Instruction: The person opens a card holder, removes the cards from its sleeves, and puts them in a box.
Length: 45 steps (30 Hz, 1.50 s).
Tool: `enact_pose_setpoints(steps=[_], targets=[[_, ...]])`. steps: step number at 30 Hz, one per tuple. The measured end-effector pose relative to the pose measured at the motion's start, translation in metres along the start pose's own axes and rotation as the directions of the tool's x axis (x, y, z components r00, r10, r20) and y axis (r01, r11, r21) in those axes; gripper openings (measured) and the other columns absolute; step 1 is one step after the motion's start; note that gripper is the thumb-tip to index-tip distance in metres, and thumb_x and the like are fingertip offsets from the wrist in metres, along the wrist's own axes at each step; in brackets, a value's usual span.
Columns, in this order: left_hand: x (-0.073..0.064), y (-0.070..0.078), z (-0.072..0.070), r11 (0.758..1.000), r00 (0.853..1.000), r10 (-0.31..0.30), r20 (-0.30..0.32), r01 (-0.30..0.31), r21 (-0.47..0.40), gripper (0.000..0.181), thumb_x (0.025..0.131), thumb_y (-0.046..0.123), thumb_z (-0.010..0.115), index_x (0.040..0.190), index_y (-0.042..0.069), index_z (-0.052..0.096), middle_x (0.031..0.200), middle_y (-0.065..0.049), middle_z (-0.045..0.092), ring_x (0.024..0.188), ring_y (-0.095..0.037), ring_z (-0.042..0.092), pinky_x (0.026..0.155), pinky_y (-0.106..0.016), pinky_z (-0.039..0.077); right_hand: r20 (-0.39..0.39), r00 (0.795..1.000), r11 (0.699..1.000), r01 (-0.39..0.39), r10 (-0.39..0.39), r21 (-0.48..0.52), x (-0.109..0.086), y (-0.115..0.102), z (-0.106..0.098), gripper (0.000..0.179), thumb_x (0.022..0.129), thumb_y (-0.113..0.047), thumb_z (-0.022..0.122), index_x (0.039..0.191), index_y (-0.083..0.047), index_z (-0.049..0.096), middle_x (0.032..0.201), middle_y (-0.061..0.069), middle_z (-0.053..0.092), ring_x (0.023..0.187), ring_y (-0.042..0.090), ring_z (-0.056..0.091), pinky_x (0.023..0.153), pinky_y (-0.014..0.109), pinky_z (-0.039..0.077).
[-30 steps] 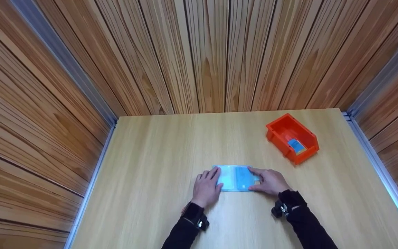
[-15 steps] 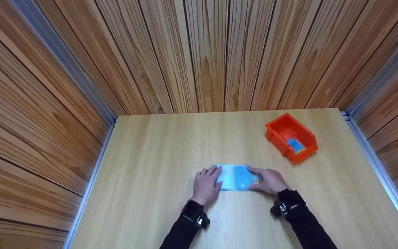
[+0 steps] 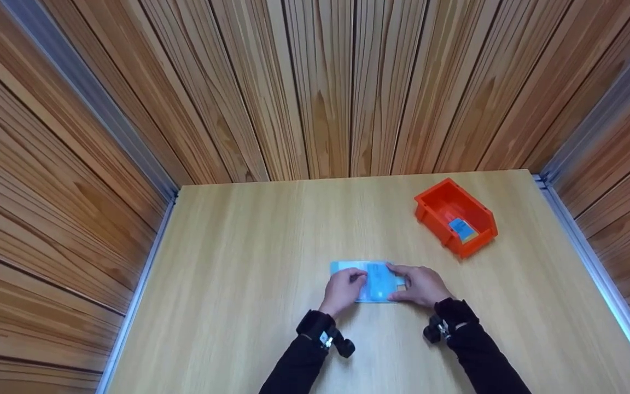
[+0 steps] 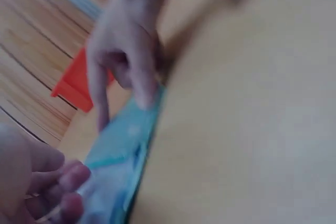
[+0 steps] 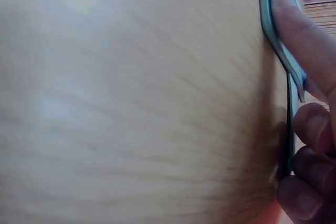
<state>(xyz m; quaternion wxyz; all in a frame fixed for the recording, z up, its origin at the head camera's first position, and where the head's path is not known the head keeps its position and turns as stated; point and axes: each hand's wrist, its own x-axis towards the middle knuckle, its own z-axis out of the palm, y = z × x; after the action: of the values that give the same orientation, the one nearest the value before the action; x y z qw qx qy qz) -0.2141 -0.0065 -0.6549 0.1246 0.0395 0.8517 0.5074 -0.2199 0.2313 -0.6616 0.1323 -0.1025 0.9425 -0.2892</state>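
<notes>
A light blue bifold wallet [image 3: 383, 282] lies spread flat on the table, a short tab at its right end. My left hand [image 3: 341, 290] is over its left half, fingers loosely bent near the middle fold; in the left wrist view that hand [image 4: 31, 177] shows nothing between its fingertips. My right hand [image 3: 423, 285] spans the right half, with thumb and index finger at its front and back edges. The right wrist view shows the right thumb [image 5: 302, 38] straight along the surface of the wallet [image 5: 266, 17], the other fingers curled beside its end.
An orange-red plastic bin [image 3: 439, 213] stands at the back right of the wooden table [image 3: 249, 241], angled, with a small blue and yellow card-like piece [image 3: 461, 229] in it. Wood-panelled walls [image 3: 326, 93] enclose the table at the back and sides.
My left hand has moved right from the wallet's left end toward the middle fold, and its fingers have bent. The right hand keeps its place on the wallet.
</notes>
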Motion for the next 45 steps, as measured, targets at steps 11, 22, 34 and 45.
enact_pose_setpoints(steps=[11,22,34,45], targets=[[0.001,0.006,-0.001,0.976,0.987,-0.132,0.088,0.145,-0.165,0.025,0.104,0.022,0.060,0.110,0.005,0.077,0.096,0.001,0.074,0.089,-0.010,0.063,0.079,-0.026,0.049,-0.011,1.000,0.999,0.025,-0.025,0.019,-0.001,0.002,0.000,0.085,0.076,-0.040,0.091,0.150,-0.016,0.056,0.150,0.012,0.059,0.131,0.032,0.060,0.109,0.055,0.047],[0.001,0.012,-0.002,0.874,0.948,-0.248,0.198,0.307,-0.377,0.026,0.099,0.016,0.059,0.090,-0.004,0.074,0.067,0.004,0.064,0.052,-0.007,0.044,0.053,-0.020,0.036,-0.024,0.999,0.999,0.036,-0.035,0.034,-0.001,0.004,0.001,0.083,0.076,-0.038,0.092,0.149,-0.015,0.057,0.149,0.012,0.060,0.132,0.033,0.060,0.110,0.054,0.047],[0.008,0.017,0.013,0.978,0.975,-0.202,0.098,0.206,-0.035,0.028,0.104,0.019,0.058,0.083,0.007,0.071,0.059,0.004,0.059,0.050,-0.010,0.046,0.047,-0.023,0.034,-0.043,0.997,0.998,0.061,-0.060,0.014,-0.001,0.009,0.001,0.084,0.075,-0.039,0.092,0.148,-0.017,0.058,0.139,0.013,0.067,0.117,0.030,0.065,0.102,0.050,0.051],[0.011,0.013,0.013,0.981,0.997,-0.073,0.024,0.068,0.184,0.021,0.103,0.019,0.062,0.087,0.012,0.073,0.068,0.007,0.056,0.062,-0.010,0.052,0.060,-0.024,0.038,-0.042,0.997,0.997,0.071,-0.071,0.015,0.001,0.006,0.002,0.083,0.075,-0.040,0.092,0.148,-0.018,0.058,0.147,0.011,0.061,0.111,0.028,0.066,0.103,0.052,0.051]])
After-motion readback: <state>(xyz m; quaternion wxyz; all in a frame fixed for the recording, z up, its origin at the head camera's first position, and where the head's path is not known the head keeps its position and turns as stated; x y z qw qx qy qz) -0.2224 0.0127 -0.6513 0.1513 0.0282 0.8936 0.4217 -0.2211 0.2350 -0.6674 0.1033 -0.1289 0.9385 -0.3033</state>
